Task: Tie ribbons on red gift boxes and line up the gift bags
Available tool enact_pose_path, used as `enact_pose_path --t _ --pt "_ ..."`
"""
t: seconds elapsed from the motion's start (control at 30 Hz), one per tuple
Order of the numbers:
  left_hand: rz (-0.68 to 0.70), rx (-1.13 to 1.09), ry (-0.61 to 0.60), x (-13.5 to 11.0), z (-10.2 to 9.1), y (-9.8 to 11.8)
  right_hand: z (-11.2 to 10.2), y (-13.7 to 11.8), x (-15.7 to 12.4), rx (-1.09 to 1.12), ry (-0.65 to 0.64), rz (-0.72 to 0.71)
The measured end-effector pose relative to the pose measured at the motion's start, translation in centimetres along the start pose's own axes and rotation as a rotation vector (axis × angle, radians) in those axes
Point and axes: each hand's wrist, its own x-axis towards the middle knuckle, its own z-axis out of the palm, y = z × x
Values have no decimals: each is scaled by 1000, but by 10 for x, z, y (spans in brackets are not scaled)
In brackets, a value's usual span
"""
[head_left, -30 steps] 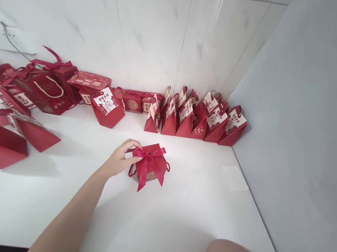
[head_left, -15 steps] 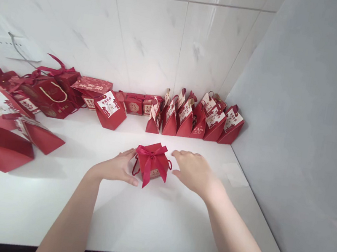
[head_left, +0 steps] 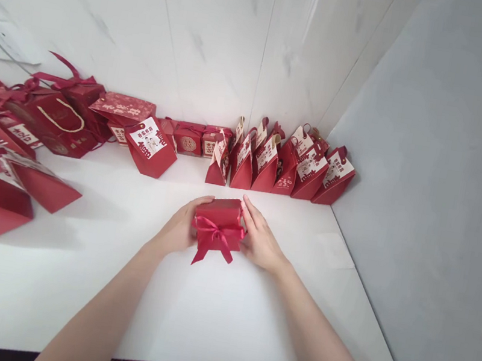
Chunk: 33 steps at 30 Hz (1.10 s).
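A small red gift box (head_left: 220,206) is between my two hands, above the middle of the white table. Around it runs a bright crimson ribbon (head_left: 218,233) tied in a bow, with its two tails hanging toward me. My left hand (head_left: 182,224) is closed on the box's left side, its thumb partly hidden behind the box. On the opposite side my right hand (head_left: 261,235) grips it, fingers stretched along the right edge. The box is tilted so that its plain top edge faces up and away from me.
Several red gift boxes (head_left: 265,169) with white printed tags line the wall at the back right. A tagged box (head_left: 151,151) stands left of them. More red boxes and a bag (head_left: 64,125) with a rope handle crowd the left. A grey partition (head_left: 443,176) borders the right side.
Both hands have closed in from the sides and taken hold of the box. It has been turned and tilted, so the bow now sits lower on the side facing me.
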Motion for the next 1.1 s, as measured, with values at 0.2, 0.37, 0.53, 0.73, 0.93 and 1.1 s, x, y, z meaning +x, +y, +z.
enact_pose_path --t 0.2,0.37,0.53,0.73,0.93,1.1 --pt "329 398 -44 -1 0 -3 1 3 2 25 69 -52" --pt "383 494 -16 -4 2 1 -1 5 0 4 107 -59" --pt "253 330 -31 -4 4 1 1 -2 0 192 135 54" --pt "-172 -273 1 2 15 -14 9 -9 8 894 154 405" --pt "-292 -466 -21 4 18 -14 17 -5 10 941 238 477" --pt "-314 -471 -34 3 26 -12 14 -8 11 878 226 465"
